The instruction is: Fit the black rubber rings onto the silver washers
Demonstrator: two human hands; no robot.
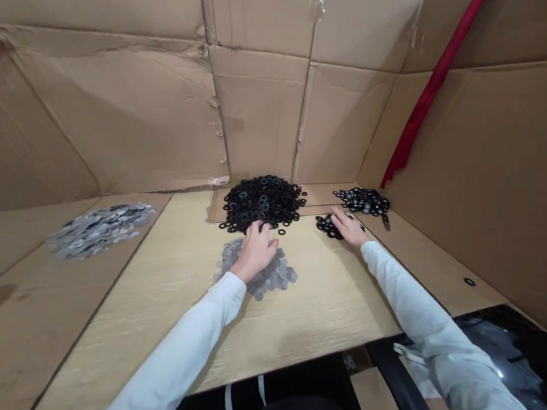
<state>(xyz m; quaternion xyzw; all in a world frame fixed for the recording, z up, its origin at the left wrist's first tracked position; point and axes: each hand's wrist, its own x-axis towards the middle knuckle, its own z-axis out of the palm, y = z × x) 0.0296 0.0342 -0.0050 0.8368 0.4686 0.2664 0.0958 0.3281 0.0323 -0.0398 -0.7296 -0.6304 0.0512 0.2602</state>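
I am seeing cardboard walls (250, 114) standing around the pale worktop (167, 285). At the back middle, the big pile of black rings (265, 194) is sitting; the grey disc heap (103, 231) is lying on cardboard well to the left, and the cloudy disc patch (278, 279) is spreading just in front of the rings, partly beneath my left hand (256, 251). That hand is curling its fingers narrowly at the pile's front edge, thumb standing apart; I cannot tell whether it is pinching a ring. My right hand (349, 228) is lying low, its fingers covering part of the small ring heap (324, 224), so I cannot tell whether it is gripping anything. Behind it, the farther ring heap (365, 199) is resting near the corner. For working well, I am favouring light fingertip picking from the loose edge over digging into the mound, with the left palm riding clear of the discs and the right hand pressing gently so nothing is scattering. The lone ring (469, 282) is lying well apart on the right, easily overlooked.
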